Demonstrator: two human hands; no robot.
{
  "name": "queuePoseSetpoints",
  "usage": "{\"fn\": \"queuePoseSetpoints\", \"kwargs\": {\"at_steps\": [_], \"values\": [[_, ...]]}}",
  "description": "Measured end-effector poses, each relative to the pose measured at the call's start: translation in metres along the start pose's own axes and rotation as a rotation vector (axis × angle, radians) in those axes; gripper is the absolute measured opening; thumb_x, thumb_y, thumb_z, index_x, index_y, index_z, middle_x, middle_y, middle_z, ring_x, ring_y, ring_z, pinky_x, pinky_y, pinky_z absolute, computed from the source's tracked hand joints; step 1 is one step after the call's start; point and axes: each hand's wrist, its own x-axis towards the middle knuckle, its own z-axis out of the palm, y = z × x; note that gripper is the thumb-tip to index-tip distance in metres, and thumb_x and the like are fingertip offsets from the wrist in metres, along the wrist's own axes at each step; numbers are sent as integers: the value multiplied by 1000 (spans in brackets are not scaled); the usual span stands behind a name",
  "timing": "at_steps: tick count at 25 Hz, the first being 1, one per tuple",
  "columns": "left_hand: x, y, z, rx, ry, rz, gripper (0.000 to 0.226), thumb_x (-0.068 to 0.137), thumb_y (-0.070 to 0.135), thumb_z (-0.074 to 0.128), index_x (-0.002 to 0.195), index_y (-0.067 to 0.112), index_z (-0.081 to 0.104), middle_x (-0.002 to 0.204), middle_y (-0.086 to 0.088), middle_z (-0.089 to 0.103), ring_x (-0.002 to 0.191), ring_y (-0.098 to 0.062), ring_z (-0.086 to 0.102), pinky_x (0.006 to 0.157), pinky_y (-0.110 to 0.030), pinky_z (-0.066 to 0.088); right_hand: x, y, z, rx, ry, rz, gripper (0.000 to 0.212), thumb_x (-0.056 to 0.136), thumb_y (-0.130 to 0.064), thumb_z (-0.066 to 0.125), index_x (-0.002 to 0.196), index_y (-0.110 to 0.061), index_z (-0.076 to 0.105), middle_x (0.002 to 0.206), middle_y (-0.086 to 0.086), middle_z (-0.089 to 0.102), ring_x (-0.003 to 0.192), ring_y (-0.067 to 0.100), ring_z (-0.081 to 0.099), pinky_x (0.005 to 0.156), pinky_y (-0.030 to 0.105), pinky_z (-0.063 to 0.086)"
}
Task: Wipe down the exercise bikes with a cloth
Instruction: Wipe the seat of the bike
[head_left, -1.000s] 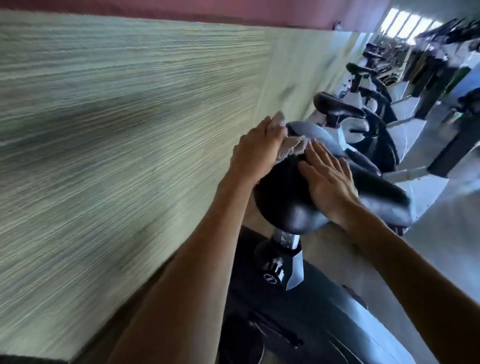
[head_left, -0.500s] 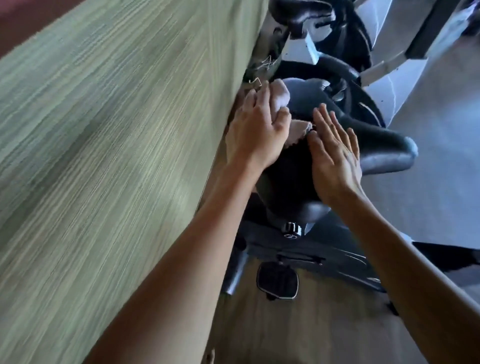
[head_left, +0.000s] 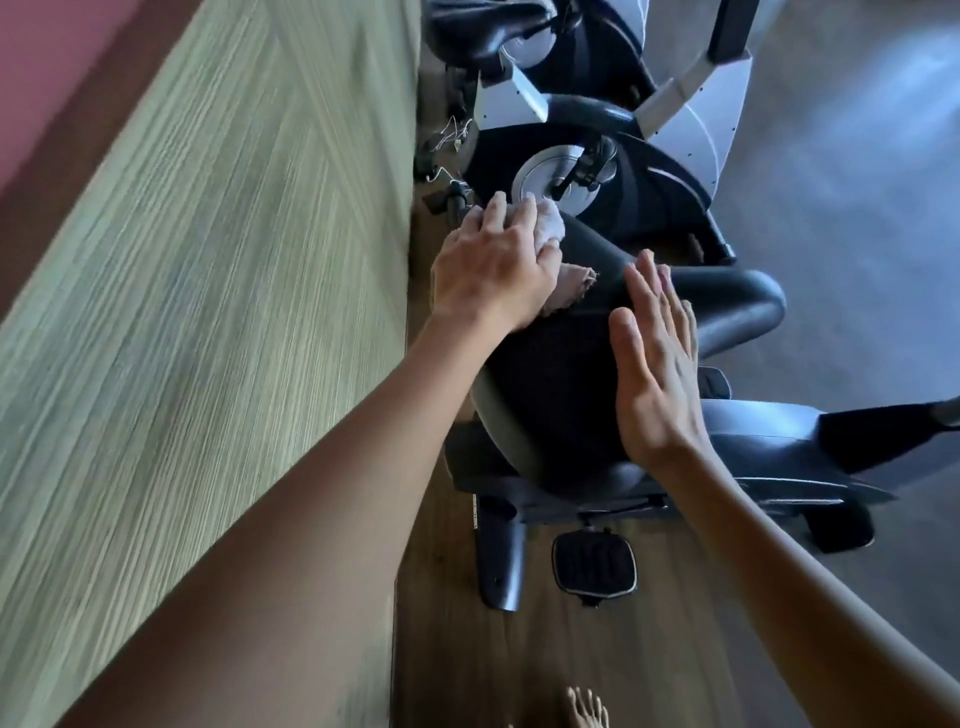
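Wiping the bike seat (head_left: 550, 374): left hand (head_left: 493, 270) presses a bunched pale cloth (head_left: 550, 228) against the seat's narrow front end, fingers curled over it to keep the wad together. Right hand (head_left: 657, 369) lies flat, fingers straight, on the seat's right side, likely steadying it. Wall (head_left: 208, 312) crowds the left, second bike (head_left: 623, 171) beyond.

A green striped wall panel (head_left: 218, 322) stands on my left, meeting the wood-grain floor (head_left: 467, 649) along its lower edge. Loose white wires (head_left: 451, 136) lie at that edge. Grey flooring (head_left: 857, 182) lies further right.
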Motion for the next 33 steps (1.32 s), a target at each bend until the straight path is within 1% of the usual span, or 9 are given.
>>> {"fn": "queuePoseSetpoints", "kwargs": {"at_steps": [4,9,11,13,16,21,25,28,33], "values": [[29,6,-2,86,-44,114,59,104,48,35,158,24,33,163,-5,36,148,-29,33,119,-46,28,-2,-1,3,-15,45,69,76,100,-59,19,162,-15,15,171,-2,-5,154,5,-13,125,29,-9],[-5,32,0,117,17,447,62,96,49,32,152,26,48,157,-4,47,147,-26,39,125,-43,20,-2,-2,0,123,111,50,69,103,-46,25,162,-11,13,171,1,-7,155,9,-12,124,25,-10],[-10,26,0,61,-40,532,65,94,51,30,152,27,47,157,-3,46,147,-24,38,126,-42,19,-3,0,1,173,135,90,68,104,-43,25,162,-12,12,170,-1,-9,155,10,-13,125,29,-10],[13,25,-1,71,-85,467,66,92,54,26,148,29,51,152,1,52,144,-23,42,124,-41,22,-3,2,-1,174,120,132,67,104,-43,24,162,-13,10,170,-3,-9,155,10,-13,126,33,-9],[50,49,4,193,-124,315,58,91,53,25,117,29,70,121,2,70,118,-23,58,109,-39,36,2,8,-12,31,84,115,64,105,-42,23,161,-12,18,171,-2,1,156,9,-5,127,33,-4],[51,78,10,216,-178,331,51,91,51,31,92,24,74,96,-1,74,95,-25,64,91,-40,41,52,55,-57,-161,183,150,63,105,-41,24,155,-5,34,164,7,29,155,15,16,126,28,6],[48,109,8,144,-326,428,47,101,56,31,103,24,67,104,-2,74,96,-29,66,84,-40,42,90,55,-56,-1,265,421,61,102,-47,18,150,-20,45,149,-5,51,143,8,38,125,34,14],[68,96,-3,109,-485,654,49,102,61,24,119,28,56,117,2,69,105,-24,65,78,-38,38,100,50,-49,209,390,533,57,98,-58,16,134,-38,56,137,-14,62,130,2,52,122,44,25],[116,70,-2,57,-854,862,56,99,64,21,141,32,42,134,10,62,122,-24,59,92,-43,43,116,39,-49,41,438,730,60,102,-47,13,136,-30,61,134,-22,60,124,-14,43,122,43,22]]}}
